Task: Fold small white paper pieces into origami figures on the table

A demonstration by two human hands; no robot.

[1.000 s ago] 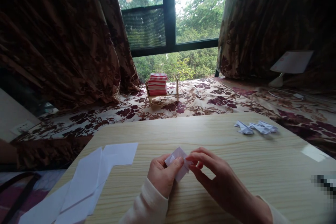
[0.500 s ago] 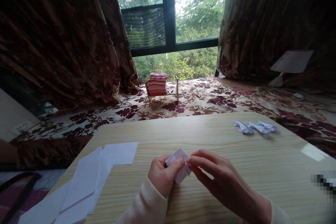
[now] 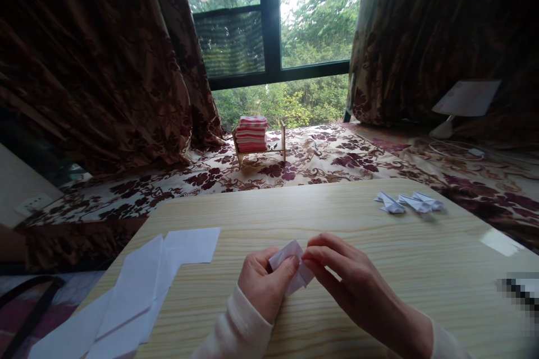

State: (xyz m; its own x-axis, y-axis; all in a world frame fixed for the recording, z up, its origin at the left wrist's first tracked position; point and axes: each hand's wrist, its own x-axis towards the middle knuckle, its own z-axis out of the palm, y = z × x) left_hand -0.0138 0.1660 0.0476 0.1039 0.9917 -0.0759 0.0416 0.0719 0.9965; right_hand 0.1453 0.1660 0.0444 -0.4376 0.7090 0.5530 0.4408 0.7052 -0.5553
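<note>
A small folded piece of white paper is held above the near middle of the wooden table. My left hand grips it from the left, thumb pressed flat on its face and fingers behind. At its right edge, my right hand pinches the paper between thumb and fingertips. Part of the paper is hidden by the left thumb. Loose white paper sheets overlap on the table to the left. Several folded paper pieces lie at the table's far right.
Beyond the table, a small wooden stand carries a stack of pink striped cloths on the floral cover. A white lamp with a cord stands at the right. Dark curtains flank the window.
The folded paper has turned and shifted slightly to the right in my hands. My right fingertips have risen a little along its edge.
</note>
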